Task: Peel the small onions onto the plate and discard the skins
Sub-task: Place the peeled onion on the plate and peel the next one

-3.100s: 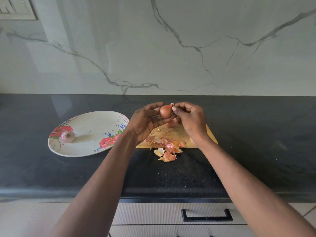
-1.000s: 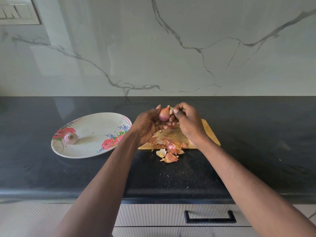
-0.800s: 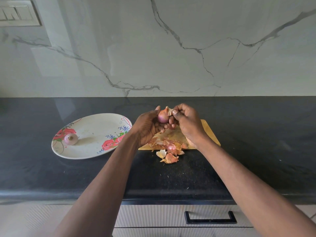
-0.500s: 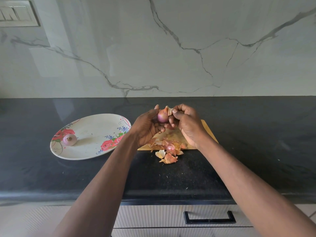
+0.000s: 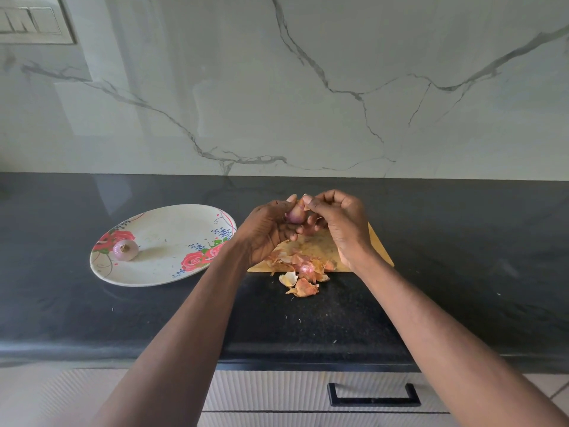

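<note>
Both hands meet mid-frame: left hand (image 5: 264, 232) cups a glossy round onion (image 5: 295, 214), right hand (image 5: 338, 223) pinches its papery skin (image 5: 305, 201). Crinkled peels (image 5: 303, 272) litter the board (image 5: 380, 252).

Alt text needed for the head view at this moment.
Over a wooden cutting board, the left hand holds a small onion while the right hand pinches its skin. Loose skins lie below; one peeled onion sits on the floral plate.
</note>
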